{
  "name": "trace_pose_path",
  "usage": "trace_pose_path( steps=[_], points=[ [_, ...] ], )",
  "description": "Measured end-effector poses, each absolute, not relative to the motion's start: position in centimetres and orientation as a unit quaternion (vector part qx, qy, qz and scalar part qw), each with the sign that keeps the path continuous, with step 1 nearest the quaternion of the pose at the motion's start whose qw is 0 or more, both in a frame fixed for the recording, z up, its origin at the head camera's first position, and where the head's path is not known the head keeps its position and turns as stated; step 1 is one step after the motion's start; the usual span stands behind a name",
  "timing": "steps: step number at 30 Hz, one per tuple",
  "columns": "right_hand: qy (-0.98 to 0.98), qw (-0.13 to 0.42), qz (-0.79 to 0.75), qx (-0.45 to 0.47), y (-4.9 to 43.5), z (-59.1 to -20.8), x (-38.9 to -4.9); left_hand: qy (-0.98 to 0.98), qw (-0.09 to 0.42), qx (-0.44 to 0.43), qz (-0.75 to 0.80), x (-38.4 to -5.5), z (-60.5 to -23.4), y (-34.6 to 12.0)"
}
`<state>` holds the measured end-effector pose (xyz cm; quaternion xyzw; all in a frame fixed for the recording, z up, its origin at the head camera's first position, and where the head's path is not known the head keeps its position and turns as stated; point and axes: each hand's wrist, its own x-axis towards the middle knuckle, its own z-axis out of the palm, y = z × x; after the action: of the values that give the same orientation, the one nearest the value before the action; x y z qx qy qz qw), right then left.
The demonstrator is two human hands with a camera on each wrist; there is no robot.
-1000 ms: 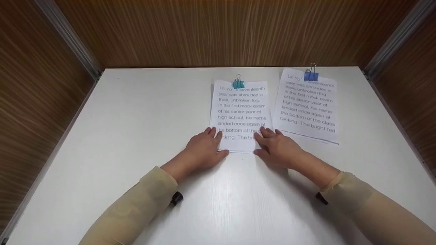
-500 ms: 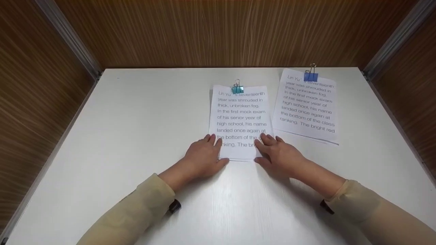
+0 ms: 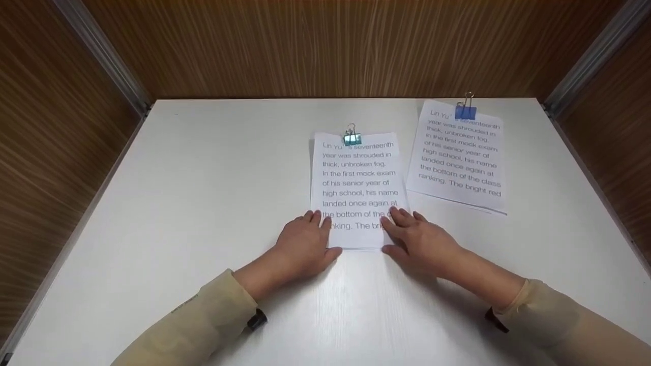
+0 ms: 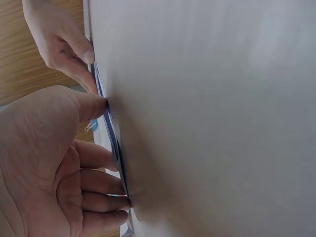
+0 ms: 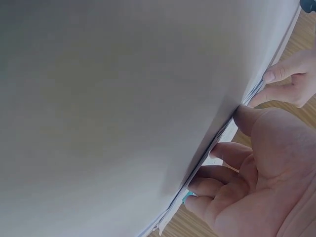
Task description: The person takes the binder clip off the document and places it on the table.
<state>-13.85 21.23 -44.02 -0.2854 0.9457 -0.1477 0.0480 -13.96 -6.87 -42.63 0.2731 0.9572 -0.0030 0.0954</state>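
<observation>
A stack of printed paper sheets (image 3: 358, 188) lies flat on the white table, a teal binder clip (image 3: 352, 139) biting its top edge. My left hand (image 3: 304, 245) rests on its lower left corner, fingertips on the sheets and thumb at the bottom edge. Mirroring it, my right hand (image 3: 426, 245) presses the lower right corner in the same way. Both wrist views show the fingers and thumb touching down along the paper, with the other hand close by. To the right lies another stack of printed sheets (image 3: 460, 157) with a blue binder clip (image 3: 465, 112); neither hand touches it.
The white table (image 3: 203, 168) reaches to a wood-grain panel (image 3: 325, 51) at the back. Similar panels with metal corner strips (image 3: 101, 56) stand left and right. The second stack's left edge sits close beside the first stack.
Both hands have drawn the teal-clipped paper stack toward the person, with a slight shift left. The blue-clipped stack has stayed where it was.
</observation>
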Motion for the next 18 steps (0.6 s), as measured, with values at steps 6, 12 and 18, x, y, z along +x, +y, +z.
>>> trace_pose_path(
  steps=[6,12,18],
  points=[
    [0.944,0.055,-0.153,-0.286,21.1,-43.4,-13.3,0.955,0.099,0.279,-0.014,-13.4,-41.7,-7.0],
    [0.945,0.053,-0.148,-0.287,21.0,-43.4,-12.5,0.955,0.092,0.283,-0.014,-12.5,-41.6,-7.2],
    [0.946,0.055,-0.146,-0.283,20.9,-43.6,-11.6,0.953,0.096,0.286,-0.023,-11.7,-41.7,-7.3]
  ],
)
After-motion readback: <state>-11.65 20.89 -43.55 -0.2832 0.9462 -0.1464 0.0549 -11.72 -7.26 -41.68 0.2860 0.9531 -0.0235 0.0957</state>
